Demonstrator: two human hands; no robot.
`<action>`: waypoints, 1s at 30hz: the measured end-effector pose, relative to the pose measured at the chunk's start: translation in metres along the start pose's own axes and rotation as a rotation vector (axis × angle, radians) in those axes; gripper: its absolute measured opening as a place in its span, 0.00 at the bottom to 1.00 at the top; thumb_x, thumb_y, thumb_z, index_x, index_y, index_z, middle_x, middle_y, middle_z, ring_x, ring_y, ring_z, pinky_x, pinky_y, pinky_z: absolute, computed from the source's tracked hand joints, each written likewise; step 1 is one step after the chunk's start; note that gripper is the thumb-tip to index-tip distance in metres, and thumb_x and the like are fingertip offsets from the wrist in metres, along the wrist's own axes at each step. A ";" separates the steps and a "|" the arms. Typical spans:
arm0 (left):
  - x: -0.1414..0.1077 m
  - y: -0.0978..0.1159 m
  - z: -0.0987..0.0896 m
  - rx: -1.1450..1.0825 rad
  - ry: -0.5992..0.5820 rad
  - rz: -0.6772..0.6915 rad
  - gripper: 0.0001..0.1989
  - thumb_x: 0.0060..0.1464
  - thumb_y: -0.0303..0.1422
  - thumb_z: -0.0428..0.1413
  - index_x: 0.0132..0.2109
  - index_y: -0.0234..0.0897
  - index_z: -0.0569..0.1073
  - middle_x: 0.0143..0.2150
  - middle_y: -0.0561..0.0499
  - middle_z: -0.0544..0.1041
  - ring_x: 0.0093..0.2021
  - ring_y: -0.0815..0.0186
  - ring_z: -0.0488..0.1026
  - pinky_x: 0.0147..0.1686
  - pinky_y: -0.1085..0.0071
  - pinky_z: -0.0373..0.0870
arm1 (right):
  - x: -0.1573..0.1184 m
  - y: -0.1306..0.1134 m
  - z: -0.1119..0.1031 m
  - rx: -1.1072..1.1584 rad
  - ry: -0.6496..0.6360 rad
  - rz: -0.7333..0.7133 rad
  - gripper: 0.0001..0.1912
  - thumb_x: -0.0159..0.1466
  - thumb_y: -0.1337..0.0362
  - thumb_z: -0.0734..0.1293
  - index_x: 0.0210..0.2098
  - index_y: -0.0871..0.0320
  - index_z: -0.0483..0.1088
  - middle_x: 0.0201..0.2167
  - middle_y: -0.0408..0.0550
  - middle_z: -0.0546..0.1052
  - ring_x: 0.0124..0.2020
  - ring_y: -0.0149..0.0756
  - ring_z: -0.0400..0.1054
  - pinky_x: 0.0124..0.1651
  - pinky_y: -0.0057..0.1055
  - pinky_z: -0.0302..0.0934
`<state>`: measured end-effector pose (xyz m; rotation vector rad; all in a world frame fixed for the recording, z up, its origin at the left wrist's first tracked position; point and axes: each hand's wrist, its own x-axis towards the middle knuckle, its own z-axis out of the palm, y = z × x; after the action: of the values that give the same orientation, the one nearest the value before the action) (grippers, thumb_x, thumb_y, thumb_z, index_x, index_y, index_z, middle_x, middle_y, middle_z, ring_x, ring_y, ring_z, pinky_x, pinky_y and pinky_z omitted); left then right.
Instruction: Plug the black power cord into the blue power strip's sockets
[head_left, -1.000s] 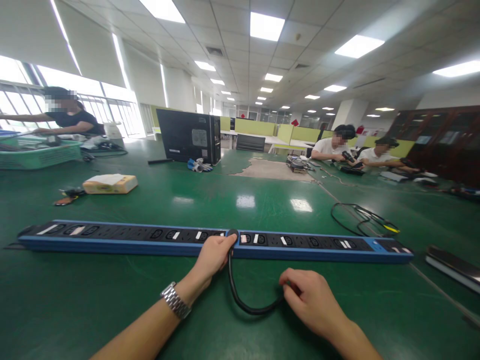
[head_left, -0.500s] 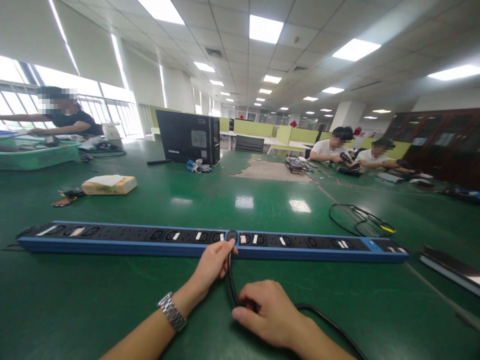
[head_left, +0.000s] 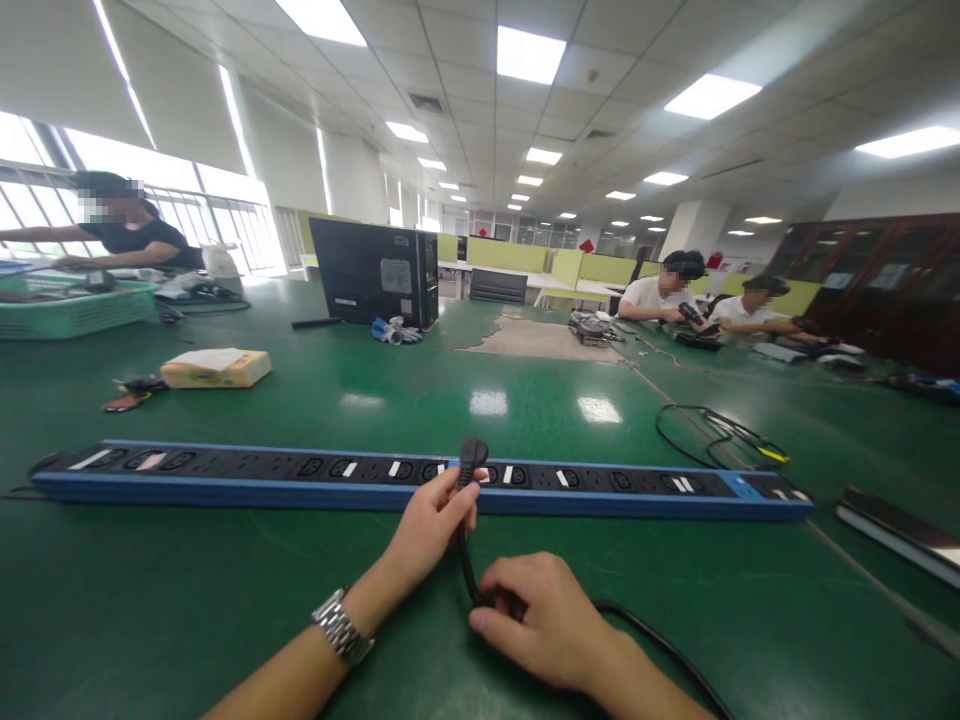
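A long blue-edged power strip (head_left: 247, 492) with black sockets and small white labels lies across the green table. Over its middle, my left hand (head_left: 439, 510) grips a black plug (head_left: 472, 455) just behind its head, where the cord begins. From there the black power cord (head_left: 466, 570) runs down to my right hand (head_left: 536, 615), whose curled fingers close round it. The cord comes out again past my right wrist and trails off the bottom edge. The plug's head covers part of the strip behind it, and I cannot see its pins.
Beyond the strip lie a tissue pack (head_left: 217, 370), blue-grey gloves (head_left: 397, 330) and a black computer case (head_left: 371, 270). A coiled black cable (head_left: 712, 435) and a dark flat object (head_left: 900, 535) are at right. A green basket (head_left: 75, 310) stands far left. Several people sit around the table.
My left hand has raised the plug slightly and tilted it, so its head now shows above the strip's far edge. My right hand stays on the cord almost unmoved.
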<state>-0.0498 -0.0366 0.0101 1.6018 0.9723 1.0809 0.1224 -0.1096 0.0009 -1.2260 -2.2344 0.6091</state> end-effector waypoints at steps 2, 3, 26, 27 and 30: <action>-0.001 0.003 0.003 0.065 -0.018 0.037 0.19 0.60 0.46 0.48 0.47 0.35 0.70 0.25 0.56 0.69 0.23 0.70 0.66 0.24 0.74 0.63 | 0.001 -0.001 0.000 0.008 0.014 0.031 0.04 0.57 0.63 0.67 0.33 0.55 0.71 0.25 0.39 0.73 0.28 0.28 0.65 0.33 0.24 0.52; -0.002 0.004 0.005 0.115 -0.024 0.067 0.18 0.60 0.45 0.48 0.47 0.35 0.70 0.26 0.55 0.70 0.25 0.69 0.67 0.26 0.73 0.65 | 0.001 -0.001 0.001 0.011 0.030 0.056 0.04 0.56 0.66 0.66 0.32 0.55 0.69 0.25 0.39 0.73 0.27 0.28 0.64 0.32 0.24 0.51; 0.009 -0.021 -0.024 1.115 0.095 0.343 0.20 0.56 0.37 0.55 0.56 0.45 0.72 0.61 0.45 0.70 0.61 0.52 0.63 0.60 0.49 0.57 | -0.056 0.039 -0.055 -0.145 0.623 0.413 0.21 0.63 0.50 0.62 0.49 0.51 0.76 0.46 0.46 0.79 0.47 0.39 0.74 0.46 0.28 0.67; 0.009 -0.020 -0.023 1.118 0.096 0.336 0.20 0.56 0.37 0.55 0.56 0.45 0.72 0.61 0.46 0.70 0.61 0.52 0.63 0.60 0.50 0.57 | -0.056 0.036 -0.052 -0.157 0.619 0.395 0.21 0.63 0.50 0.61 0.49 0.51 0.76 0.45 0.46 0.79 0.45 0.39 0.75 0.45 0.28 0.68; 0.009 -0.018 -0.023 1.119 0.086 0.326 0.21 0.56 0.36 0.54 0.57 0.45 0.72 0.61 0.46 0.69 0.62 0.53 0.63 0.60 0.50 0.57 | -0.052 0.026 -0.047 -0.181 0.637 0.388 0.23 0.64 0.50 0.59 0.51 0.53 0.75 0.35 0.47 0.82 0.31 0.37 0.76 0.34 0.27 0.69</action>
<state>-0.0707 -0.0175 -0.0018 2.6927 1.5521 0.8272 0.1917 -0.1355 0.0097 -1.6790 -1.5555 0.1102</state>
